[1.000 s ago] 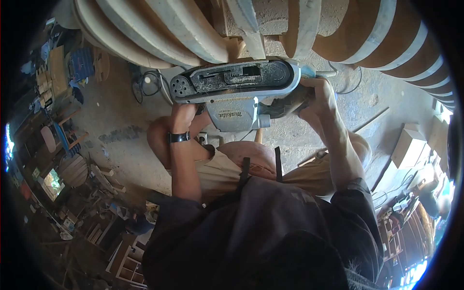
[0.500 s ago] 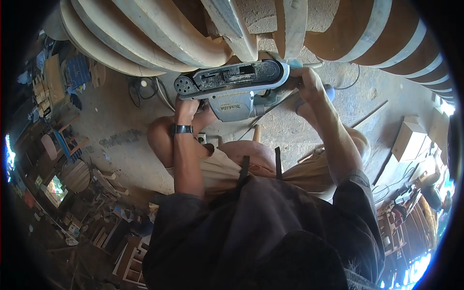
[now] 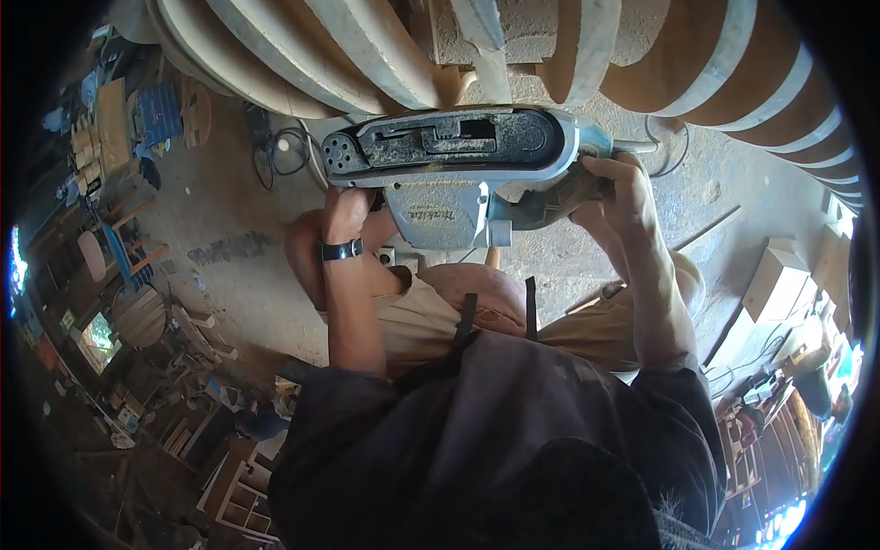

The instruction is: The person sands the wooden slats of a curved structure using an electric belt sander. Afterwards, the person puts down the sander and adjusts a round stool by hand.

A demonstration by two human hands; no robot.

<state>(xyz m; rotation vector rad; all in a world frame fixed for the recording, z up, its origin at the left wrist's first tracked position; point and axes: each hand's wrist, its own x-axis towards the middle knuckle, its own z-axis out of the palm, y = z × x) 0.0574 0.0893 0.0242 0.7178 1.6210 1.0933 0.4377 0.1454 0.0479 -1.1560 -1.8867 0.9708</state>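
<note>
A grey-blue Makita belt sander (image 3: 438, 215) is held up across the front of me, with its dusty black side facing the camera. My right hand (image 3: 625, 188) grips its rear handle, fingers wrapped round it. At the sander's other end, my left hand (image 3: 350, 209) is closed on the front; the body of the tool hides most of those fingers. Just beyond the sander are curved wooden slats (image 3: 367, 55) with pale edges. Whether the sander touches them, I cannot tell.
More curved slats (image 3: 706, 64) arc away to the right. A cable (image 3: 275, 151) lies on the concrete floor (image 3: 229, 211) at left. Wooden blocks (image 3: 777, 280) stand at right, with a thin stick (image 3: 710, 226) on the floor. Small wooden furniture (image 3: 128, 247) and boards crowd the left.
Both hands have brought the sander nearer to me and up toward the camera, off the slats' edges. Its right end has dropped, so it now sits more level.
</note>
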